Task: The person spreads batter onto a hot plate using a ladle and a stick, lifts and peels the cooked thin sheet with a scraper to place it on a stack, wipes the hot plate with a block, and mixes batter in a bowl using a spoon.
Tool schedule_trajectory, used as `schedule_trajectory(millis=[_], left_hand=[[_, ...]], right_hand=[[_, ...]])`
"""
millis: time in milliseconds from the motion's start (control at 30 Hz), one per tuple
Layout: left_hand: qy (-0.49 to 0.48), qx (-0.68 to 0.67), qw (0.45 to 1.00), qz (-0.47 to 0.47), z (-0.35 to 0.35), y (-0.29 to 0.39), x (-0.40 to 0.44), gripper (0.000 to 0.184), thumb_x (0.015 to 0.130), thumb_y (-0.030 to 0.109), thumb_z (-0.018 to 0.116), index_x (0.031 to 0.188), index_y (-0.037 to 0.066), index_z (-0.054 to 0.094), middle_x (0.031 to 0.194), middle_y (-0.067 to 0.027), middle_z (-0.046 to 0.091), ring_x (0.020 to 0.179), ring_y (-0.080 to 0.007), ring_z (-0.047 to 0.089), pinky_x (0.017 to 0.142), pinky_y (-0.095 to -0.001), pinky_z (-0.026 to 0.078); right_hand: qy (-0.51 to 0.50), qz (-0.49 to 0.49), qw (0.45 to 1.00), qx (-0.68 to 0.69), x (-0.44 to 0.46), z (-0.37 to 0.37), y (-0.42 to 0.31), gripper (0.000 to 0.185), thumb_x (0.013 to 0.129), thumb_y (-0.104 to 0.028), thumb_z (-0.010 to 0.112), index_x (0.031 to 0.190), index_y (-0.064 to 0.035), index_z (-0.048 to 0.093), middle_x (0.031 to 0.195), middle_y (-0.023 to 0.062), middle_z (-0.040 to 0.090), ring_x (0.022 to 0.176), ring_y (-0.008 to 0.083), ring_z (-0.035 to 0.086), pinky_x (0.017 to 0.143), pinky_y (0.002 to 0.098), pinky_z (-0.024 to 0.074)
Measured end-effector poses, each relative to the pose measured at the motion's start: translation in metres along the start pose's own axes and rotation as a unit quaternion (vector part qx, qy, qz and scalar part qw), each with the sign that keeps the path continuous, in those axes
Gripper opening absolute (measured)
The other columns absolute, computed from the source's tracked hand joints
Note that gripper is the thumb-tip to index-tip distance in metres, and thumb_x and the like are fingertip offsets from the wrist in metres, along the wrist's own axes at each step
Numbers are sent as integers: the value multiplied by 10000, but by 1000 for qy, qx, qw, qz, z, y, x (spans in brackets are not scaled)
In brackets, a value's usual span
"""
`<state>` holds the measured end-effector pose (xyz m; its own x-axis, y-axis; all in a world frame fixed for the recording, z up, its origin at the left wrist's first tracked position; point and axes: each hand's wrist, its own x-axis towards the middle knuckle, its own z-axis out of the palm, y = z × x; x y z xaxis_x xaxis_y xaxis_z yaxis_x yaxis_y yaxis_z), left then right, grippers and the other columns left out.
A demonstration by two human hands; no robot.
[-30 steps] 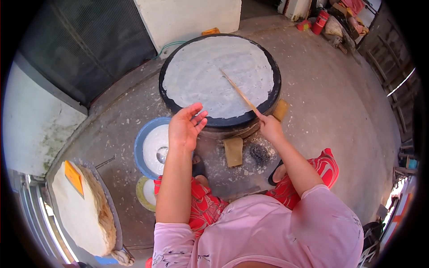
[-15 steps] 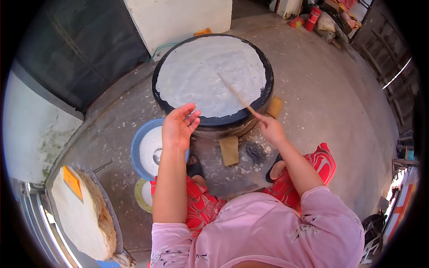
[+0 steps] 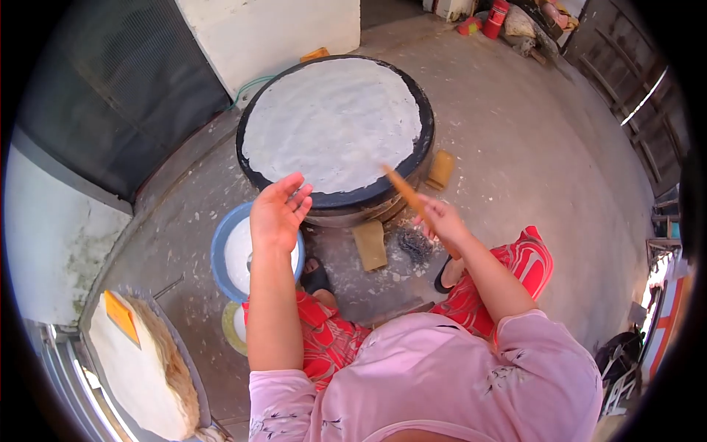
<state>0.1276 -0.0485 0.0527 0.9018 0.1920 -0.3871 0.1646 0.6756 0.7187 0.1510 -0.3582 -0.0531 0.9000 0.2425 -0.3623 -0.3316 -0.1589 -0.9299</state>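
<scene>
A large round black griddle stands in front of me, and a thin white sheet of batter covers most of its top. My right hand is closed round a flat wooden spatula, whose tip points up and left over the griddle's near edge. Bare and palm up, my left hand hovers near the griddle's front left, fingers apart and holding nothing. Below it is a blue basin of white batter, partly hidden by my forearm. The ladle in the basin is mostly covered.
To my lower left lies a stack of pale flat sheets with a yellow scraper on top. A green-rimmed bowl sits beside my leg. Yellowish blocks and a dark wiry scrubber lie by the griddle's base.
The spatula has drawn back toward me from the middle of the batter, and its broad face now shows. My left hand stays open; the whole view has shifted slightly.
</scene>
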Motion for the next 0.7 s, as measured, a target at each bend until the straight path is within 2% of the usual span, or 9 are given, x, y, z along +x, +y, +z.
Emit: schedule_trajectory(millis=[33, 133, 267, 367, 433, 467, 533, 667, 700], left_hand=[[1, 0, 1000, 3, 0, -1, 0, 270, 797, 164, 516, 979, -34, 547, 969, -105, 546, 880, -236, 546, 730, -316, 444], [-7, -1, 1000, -2, -2, -2, 1, 280, 800, 164, 508, 990, -40, 543, 981, -107, 543, 882, -239, 546, 730, -314, 443], [1, 15, 1000, 0, 1, -3, 0, 330, 824, 175, 453, 1027, -77, 519, 991, -134, 538, 890, -240, 534, 737, -313, 451], [6, 17, 1000, 0, 2, -3, -1, 330, 824, 175, 454, 1028, -76, 519, 998, -133, 539, 894, -241, 535, 736, -313, 452], [4, 15, 1000, -2, 1, -3, 0, 328, 824, 175, 455, 1028, -73, 520, 1003, -131, 540, 896, -239, 536, 735, -314, 453], [5, 15, 1000, -3, 1, -3, 0, 328, 824, 175, 455, 1028, -73, 520, 1003, -131, 540, 896, -239, 536, 735, -314, 453], [0, 17, 1000, -8, 1, -4, 1, 323, 824, 176, 457, 1021, -69, 526, 1006, -130, 542, 898, -239, 536, 735, -314, 453], [11, 16, 1000, -11, 3, -2, -3, 320, 823, 176, 456, 1020, -65, 528, 996, -127, 550, 895, -238, 538, 738, -314, 452], [14, 17, 1000, -6, 4, -1, -4, 321, 823, 176, 454, 1023, -65, 527, 990, -125, 553, 892, -237, 539, 740, -313, 451]], right_hand=[[42, -10, 998, 36, 7, -7, 2, 370, 932, -144, 319, 1294, -94, 370, 777, 60, 579, 475, 73, 477, 400, 188, 393], [91, 5, 993, 69, 23, -23, 11, 370, 935, -163, 327, 1295, -94, 368, 774, 68, 578, 462, 84, 470, 397, 203, 394], [105, 20, 992, 71, 34, -27, 17, 370, 931, -146, 338, 1299, -115, 368, 759, 80, 586, 482, 78, 491, 393, 180, 390], [118, 33, 992, 39, 45, -21, 21, 353, 916, -174, 375, 1264, -163, 435, 735, 77, 592, 501, 101, 514, 425, 217, 414], [189, -10, 957, -220, 50, -14, 17, 323, 883, -248, 432, 1195, -212, 506, 715, 100, 590, 529, 141, 544, 505, 295, 458], [188, -8, 957, -220, 50, -10, 16, 323, 883, -248, 432, 1195, -212, 506, 715, 100, 590, 529, 141, 544, 505, 295, 458], [206, -73, 839, -499, 43, -2, 7, 330, 842, -248, 473, 1166, -216, 531, 721, 141, 601, 610, 204, 587, 591, 322, 466], [178, -103, 865, -459, 34, 0, 21, 352, 832, -200, 473, 1181, -226, 517, 769, 171, 608, 671, 272, 590, 607, 336, 458], [173, -46, 946, -270, 34, -9, 22, 358, 824, -186, 479, 1178, -226, 519, 779, 181, 604, 677, 290, 585, 611, 340, 455]])
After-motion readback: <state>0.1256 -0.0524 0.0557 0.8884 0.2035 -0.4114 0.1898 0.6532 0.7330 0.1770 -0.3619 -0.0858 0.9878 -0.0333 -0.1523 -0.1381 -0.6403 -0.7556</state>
